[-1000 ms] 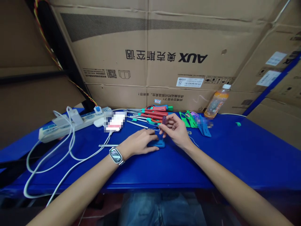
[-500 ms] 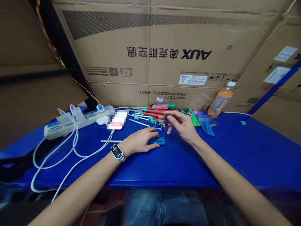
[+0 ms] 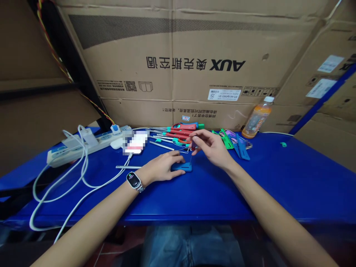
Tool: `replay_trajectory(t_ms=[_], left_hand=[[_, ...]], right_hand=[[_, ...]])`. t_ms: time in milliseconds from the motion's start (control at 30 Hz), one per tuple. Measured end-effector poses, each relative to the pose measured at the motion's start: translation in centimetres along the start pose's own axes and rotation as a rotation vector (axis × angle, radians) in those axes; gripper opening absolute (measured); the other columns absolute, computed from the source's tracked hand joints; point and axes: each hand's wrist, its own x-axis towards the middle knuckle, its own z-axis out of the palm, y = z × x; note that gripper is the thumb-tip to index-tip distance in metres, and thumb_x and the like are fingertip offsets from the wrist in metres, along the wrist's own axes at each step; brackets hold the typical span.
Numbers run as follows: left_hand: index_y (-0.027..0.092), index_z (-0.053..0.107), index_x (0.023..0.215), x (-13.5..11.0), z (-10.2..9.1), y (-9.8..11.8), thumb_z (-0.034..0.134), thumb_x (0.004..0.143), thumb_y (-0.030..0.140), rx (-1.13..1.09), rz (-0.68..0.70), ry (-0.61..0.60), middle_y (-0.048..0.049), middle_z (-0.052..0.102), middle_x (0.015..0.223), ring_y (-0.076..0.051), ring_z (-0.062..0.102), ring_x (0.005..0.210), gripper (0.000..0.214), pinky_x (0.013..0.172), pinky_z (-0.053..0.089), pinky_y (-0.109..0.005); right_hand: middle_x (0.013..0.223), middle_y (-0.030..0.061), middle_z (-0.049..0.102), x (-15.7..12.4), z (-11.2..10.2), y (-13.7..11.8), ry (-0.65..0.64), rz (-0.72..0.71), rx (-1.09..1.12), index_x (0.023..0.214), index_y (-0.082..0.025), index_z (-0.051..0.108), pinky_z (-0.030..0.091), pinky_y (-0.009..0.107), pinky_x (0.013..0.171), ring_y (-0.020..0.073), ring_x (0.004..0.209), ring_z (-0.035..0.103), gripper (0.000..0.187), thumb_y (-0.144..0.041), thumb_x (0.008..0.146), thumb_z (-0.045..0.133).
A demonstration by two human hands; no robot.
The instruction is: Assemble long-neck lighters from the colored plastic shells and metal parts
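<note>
Blue handle [image 3: 182,168] lies between the hands [image 3: 162,167] [image 3: 215,150], partly under the left.

From my head view I count: hands, two: one left hand [image 3: 164,167], one right hand [image 3: 213,150]. Screwdriver [image 3: 194,145]: one. Blue-handled lighter [image 3: 187,167] at the hands: one. Red-handled lighters [image 3: 183,132]: at least two; overlap prevents my exact count. Wristwatch [image 3: 134,180]: one. Bottle [image 3: 257,120]: one. Power strip [image 3: 69,155]: one. White carton labels [image 3: 224,95]: three.
</note>
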Motion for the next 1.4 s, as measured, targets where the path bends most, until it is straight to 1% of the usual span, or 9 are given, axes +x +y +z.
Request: replay_trajectory(t_ms=[167,233,367,700,933,1067,1133,1300,1400], left_hand=[[0.021,0.063,0.113,0.0,0.1,-0.1,0.059,0.093,0.043,-0.003,-0.014,0.000,-0.0077,0.061,0.114,-0.024,0.063,0.097,0.030,0.086,0.051,-0.035],[0.021,0.063,0.112,0.0,0.1,-0.1,0.059,0.092,0.043,-0.005,-0.015,0.003,-0.0078,0.061,0.113,-0.024,0.063,0.098,0.030,0.087,0.050,-0.036],[0.021,0.063,0.112,0.0,0.2,-0.1,0.059,0.092,0.043,-0.015,-0.026,0.001,-0.0075,0.061,0.113,-0.024,0.063,0.098,0.030,0.089,0.050,-0.036],[0.021,0.064,0.111,-0.1,0.4,-0.4,0.058,0.092,0.046,-0.032,-0.015,0.027,-0.0071,0.061,0.109,-0.023,0.063,0.095,0.032,0.087,0.050,-0.035],[0.022,0.064,0.113,-0.2,0.0,0.0,0.060,0.090,0.047,-0.013,-0.032,0.025,-0.0075,0.061,0.112,-0.025,0.062,0.101,0.033,0.089,0.049,-0.036],[0.022,0.065,0.111,-0.7,-0.9,-0.3,0.069,0.082,0.052,0.063,-0.078,0.025,-0.0072,0.063,0.113,-0.027,0.061,0.103,0.042,0.088,0.048,-0.038],[0.022,0.066,0.105,-1.1,-1.3,-0.6,0.071,0.081,0.048,0.068,-0.104,0.013,-0.0059,0.065,0.109,-0.026,0.062,0.099,0.036,0.087,0.048,-0.038],[0.022,0.068,0.107,-1.6,-2.2,-1.1,0.065,0.088,0.048,-0.033,-0.076,-0.013,-0.0052,0.064,0.106,-0.023,0.062,0.093,0.032,0.085,0.049,-0.036],[0.022,0.067,0.116,-1.7,-2.8,-0.8,0.061,0.091,0.048,-0.069,-0.036,0.033,-0.0065,0.061,0.108,-0.022,0.062,0.095,0.036,0.087,0.049,-0.035]], right_hand=[[0.092,0.0042,0.073,0.1,-1.2,0.0,-0.115,0.056,0.026,0.112,-0.020,0.067,0.064,0.035,0.072,0.0162,0.081,0.070,0.037,-0.042,0.082,0.073],[0.089,0.0037,0.073,0.1,-1.3,0.0,-0.086,0.063,-0.007,0.111,-0.019,0.068,0.063,0.036,0.072,0.0160,0.078,0.070,0.039,-0.040,0.080,0.075],[0.082,0.0028,0.071,0.2,-0.9,0.0,-0.047,0.068,-0.098,0.090,-0.017,0.069,0.060,0.035,0.070,0.0152,0.070,0.068,0.028,-0.040,0.076,0.077],[0.063,-0.0035,0.059,0.2,-0.2,0.8,0.104,-0.004,-0.122,0.071,-0.020,0.050,0.046,0.028,0.057,0.0119,0.058,0.056,0.038,-0.039,0.068,0.083],[0.068,-0.0028,0.060,0.0,0.7,0.8,0.164,-0.028,-0.179,0.075,-0.021,0.050,0.047,0.028,0.057,0.0122,0.059,0.058,0.036,-0.043,0.073,0.079],[0.065,-0.0031,0.059,0.0,-0.3,0.4,0.221,0.002,-0.165,0.082,-0.021,0.055,0.046,0.026,0.051,0.0115,0.052,0.054,0.034,-0.051,0.079,0.072],[0.061,-0.0030,0.057,-0.1,-1.0,0.7,0.164,0.059,-0.261,0.083,-0.020,0.059,0.043,0.026,0.048,0.0120,0.050,0.052,0.033,-0.052,0.083,0.066],[0.059,0.0010,0.062,-1.0,-1.7,2.8,-0.156,0.190,-0.709,0.076,-0.017,0.070,0.037,0.029,0.052,0.0136,0.053,0.052,0.028,-0.038,0.089,0.058],[0.061,0.0030,0.065,-1.3,-1.3,3.6,-0.218,0.238,-0.791,0.085,-0.017,0.075,0.037,0.031,0.054,0.0157,0.054,0.056,0.017,-0.027,0.086,0.062]])
